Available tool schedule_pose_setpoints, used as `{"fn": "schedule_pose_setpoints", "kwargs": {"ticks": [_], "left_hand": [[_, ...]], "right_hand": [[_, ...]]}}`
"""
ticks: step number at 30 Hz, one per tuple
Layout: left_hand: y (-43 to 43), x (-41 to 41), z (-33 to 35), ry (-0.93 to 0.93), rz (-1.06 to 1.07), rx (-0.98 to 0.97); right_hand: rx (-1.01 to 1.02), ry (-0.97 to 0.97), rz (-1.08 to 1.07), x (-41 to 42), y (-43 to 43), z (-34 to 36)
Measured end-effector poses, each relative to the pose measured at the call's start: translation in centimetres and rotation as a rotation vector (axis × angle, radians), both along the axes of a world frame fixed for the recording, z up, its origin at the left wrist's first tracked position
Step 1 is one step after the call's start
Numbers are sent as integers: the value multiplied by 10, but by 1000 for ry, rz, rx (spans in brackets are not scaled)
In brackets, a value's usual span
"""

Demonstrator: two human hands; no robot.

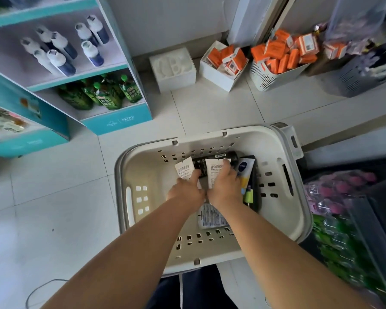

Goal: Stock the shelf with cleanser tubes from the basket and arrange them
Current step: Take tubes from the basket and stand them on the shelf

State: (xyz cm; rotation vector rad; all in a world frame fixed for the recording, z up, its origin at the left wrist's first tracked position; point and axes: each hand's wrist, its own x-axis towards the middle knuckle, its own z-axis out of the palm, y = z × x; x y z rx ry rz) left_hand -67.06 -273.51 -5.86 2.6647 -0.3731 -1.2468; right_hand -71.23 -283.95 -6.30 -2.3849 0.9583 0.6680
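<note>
A white plastic basket [143,170] stands on the tiled floor in front of me. Both my hands are down inside it. My left hand [186,191] is closed on a white cleanser tube [183,168] with printed text. My right hand [224,186] grips a second white tube [215,169]. Under them lie black tubes [223,155], and a white, yellow and black tube with a blue logo [245,172] lies to the right. Another white tube [210,217] rests beneath my wrists. The teal display shelf [118,121] stands at the upper left.
The shelf holds white-capped dark blue bottles [60,52] and green pouches [103,94]. By the back wall stand a white foam box [172,65], a box and basket of orange packs [279,56] and a grey basket [363,72]. Pink and green goods [339,197] lie at right.
</note>
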Motion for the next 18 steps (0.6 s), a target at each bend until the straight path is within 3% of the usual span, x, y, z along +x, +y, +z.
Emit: {"fn": "schedule_pose_setpoints", "kwargs": {"ticks": [9,12,14,18], "left_hand": [[7,-1,-3,71,247,-118],[15,0,-2,106,302,-164],[21,1,0,106,332,-212],[27,3,13,144,473,-385]], "right_hand": [[-83,49,57,5,9,-5],[-29,35,-1,6,13,-3],[51,-22,-60,6,14,-2],[423,-218,-349,6,7,14]]}}
